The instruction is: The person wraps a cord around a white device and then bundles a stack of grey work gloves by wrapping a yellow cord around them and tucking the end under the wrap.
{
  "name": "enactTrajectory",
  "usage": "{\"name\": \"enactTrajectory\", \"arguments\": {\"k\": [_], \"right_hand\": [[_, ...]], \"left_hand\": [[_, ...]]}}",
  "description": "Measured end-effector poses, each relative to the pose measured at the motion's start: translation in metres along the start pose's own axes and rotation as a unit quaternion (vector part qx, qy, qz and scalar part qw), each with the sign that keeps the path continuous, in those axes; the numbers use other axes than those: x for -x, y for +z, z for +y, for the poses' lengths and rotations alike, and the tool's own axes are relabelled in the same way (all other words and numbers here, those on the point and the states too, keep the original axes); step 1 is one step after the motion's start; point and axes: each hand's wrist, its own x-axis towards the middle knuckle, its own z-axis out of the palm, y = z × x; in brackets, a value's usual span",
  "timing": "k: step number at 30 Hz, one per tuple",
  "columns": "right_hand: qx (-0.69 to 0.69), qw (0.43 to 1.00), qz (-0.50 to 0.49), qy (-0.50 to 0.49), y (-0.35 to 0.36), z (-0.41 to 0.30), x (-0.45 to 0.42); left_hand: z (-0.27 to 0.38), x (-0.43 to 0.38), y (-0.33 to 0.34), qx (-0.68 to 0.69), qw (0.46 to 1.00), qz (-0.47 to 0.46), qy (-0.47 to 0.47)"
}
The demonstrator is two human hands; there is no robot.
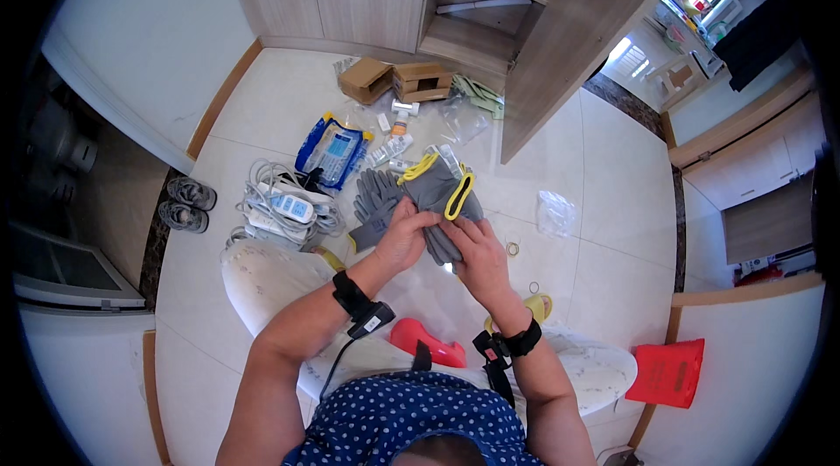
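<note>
Between my two hands is a bunch of grey work gloves (430,191) with yellow-edged cuffs, raised in front of my knees. My left hand (405,236) pinches the near side with thumb and fingers. From the right, my right hand (477,257) grips the same bunch, its fingers spread over the grey fabric. More grey gloves (376,193) lie on the floor just beyond my left hand; one has a yellow-edged cuff. How many gloves are in my hands cannot be told, since they overlap.
Coiled white power strips (289,205) lie at left, near a blue-and-yellow plastic pack (333,149). Farther off are cardboard boxes (423,81) and a white-and-orange bottle (400,118). An open cabinet door (584,39) juts out at upper right. A clear plastic bag (556,213) lies right; a red stool (426,342) is beneath me.
</note>
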Motion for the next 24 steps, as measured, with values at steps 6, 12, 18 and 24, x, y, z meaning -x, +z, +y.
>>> {"name": "enactTrajectory", "arguments": {"k": [6, 12, 18, 24], "right_hand": [[-0.037, 0.998, -0.005, 0.045, -0.014, -0.003, -0.004], [-0.012, 0.999, -0.042, 0.009, -0.008, 0.001, 0.002], [-0.073, 0.994, -0.054, -0.062, -0.009, -0.004, -0.002], [-0.202, 0.976, 0.077, -0.004, -0.032, 0.005, -0.011]], "left_hand": [[-0.003, 0.003, -0.001, -0.014, 0.999, -0.042, -0.013], [-0.010, -0.005, 0.002, -0.014, 0.996, 0.082, -0.015], [-0.007, -0.008, -0.007, 0.009, 0.986, 0.166, 0.008], [-0.008, -0.002, -0.002, -0.218, 0.958, 0.127, 0.133]]}}
